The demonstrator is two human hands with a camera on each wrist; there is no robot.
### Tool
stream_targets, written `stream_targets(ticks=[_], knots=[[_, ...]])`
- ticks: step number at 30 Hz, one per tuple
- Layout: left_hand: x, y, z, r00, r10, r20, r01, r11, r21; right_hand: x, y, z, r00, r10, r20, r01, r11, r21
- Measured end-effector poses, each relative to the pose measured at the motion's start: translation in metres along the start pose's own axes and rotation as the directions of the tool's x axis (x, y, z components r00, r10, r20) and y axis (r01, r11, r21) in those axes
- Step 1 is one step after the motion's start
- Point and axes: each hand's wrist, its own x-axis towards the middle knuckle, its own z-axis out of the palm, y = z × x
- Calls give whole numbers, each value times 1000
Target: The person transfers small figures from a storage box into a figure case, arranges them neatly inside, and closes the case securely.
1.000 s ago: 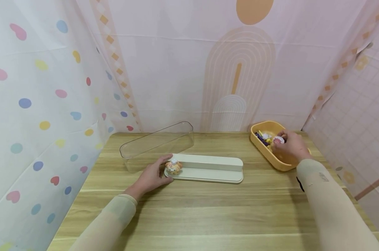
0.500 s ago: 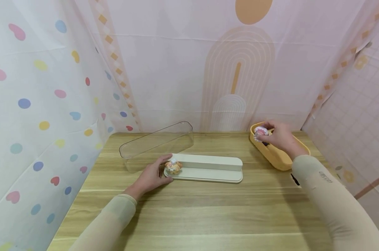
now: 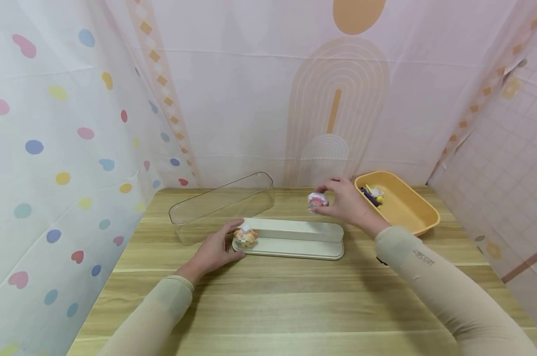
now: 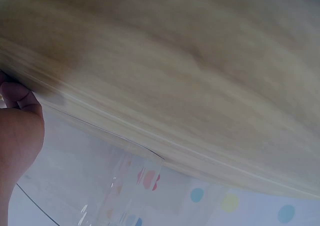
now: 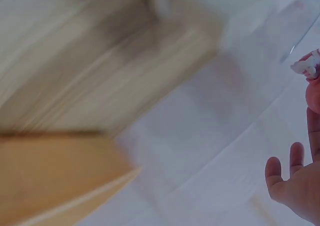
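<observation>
My right hand (image 3: 346,200) pinches a small pink-and-white figurine (image 3: 317,201) between thumb and fingers, above the table behind the base's right half. In the right wrist view only part of the figurine (image 5: 309,66) shows at the right edge. My left hand (image 3: 212,252) holds the left end of a cream two-step display base (image 3: 295,245), thumb at its front edge and fingers at its back. An orange-and-white figurine (image 3: 246,237) stands on the base's left end, beside that hand. The left wrist view catches only part of the left hand (image 4: 20,131).
A clear display cover (image 3: 224,202) lies behind the base at left. At the back right stands a yellow bin (image 3: 408,198) with several small purple, white and yellow pieces (image 3: 373,195) in its left end. Patterned curtains (image 3: 242,109) border the wooden table (image 3: 268,306).
The right hand has lifted the pink-and-white figurine out of the yellow bin and carried it left toward the base. My left hand and the orange figurine have stayed put.
</observation>
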Motion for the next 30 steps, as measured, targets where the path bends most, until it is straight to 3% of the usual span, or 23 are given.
stream_targets(ticks=[6, 20, 30], knots=[[0, -2, 1, 1000, -6, -6, 6, 1000, 4, 4, -32, 33, 993, -69, 97, 68, 998, 12], [1, -3, 0, 1000, 3, -9, -3, 1000, 1, 3, -64, 91, 967, -211, 139, 217, 976, -24], [0, -2, 1, 1000, 14, -17, -14, 1000, 16, -2, -68, 105, 960, -175, 217, 195, 978, -74]])
